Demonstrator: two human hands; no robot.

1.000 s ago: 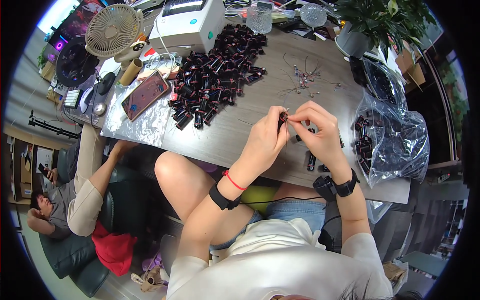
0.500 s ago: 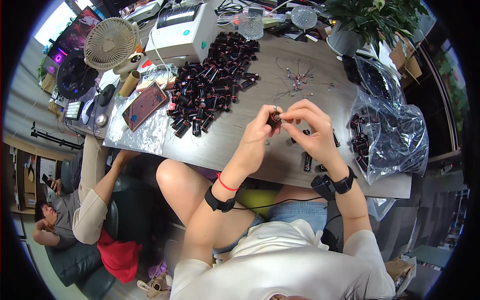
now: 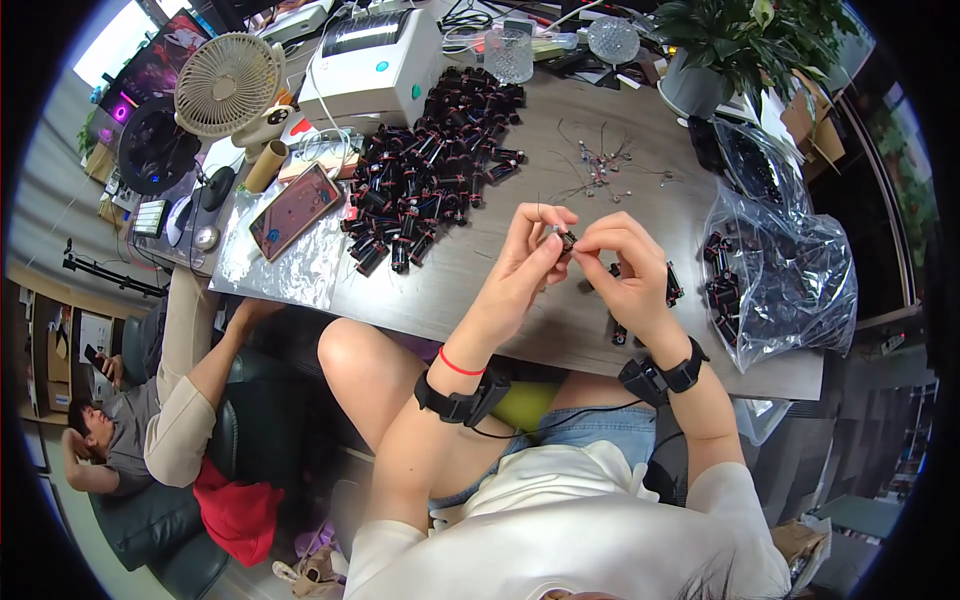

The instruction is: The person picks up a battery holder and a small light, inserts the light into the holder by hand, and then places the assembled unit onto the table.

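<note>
My left hand (image 3: pixel 528 262) and my right hand (image 3: pixel 620 270) meet above the grey table (image 3: pixel 500 290) and pinch one small black cylinder part (image 3: pixel 566 240) between their fingertips. A thin wire rises from it beside my left fingers. A large heap of the same black cylinder parts (image 3: pixel 430 180) lies on the table to the left. A few loose black parts (image 3: pixel 668 285) rest just right of my right hand. Small wire pieces (image 3: pixel 600 165) are scattered farther back.
A clear plastic bag (image 3: pixel 780 270) holding more black parts sits at the right edge. A white printer (image 3: pixel 375 65), a desk fan (image 3: pixel 225 85), a phone (image 3: pixel 297 210) on foil, a glass (image 3: pixel 508 52) and a potted plant (image 3: pixel 740 40) stand behind. Another person (image 3: pixel 150 420) reclines at lower left.
Both hands stay together on the small part; they have shifted slightly and the fingers have turned it a little. The heap and bag are unchanged.
</note>
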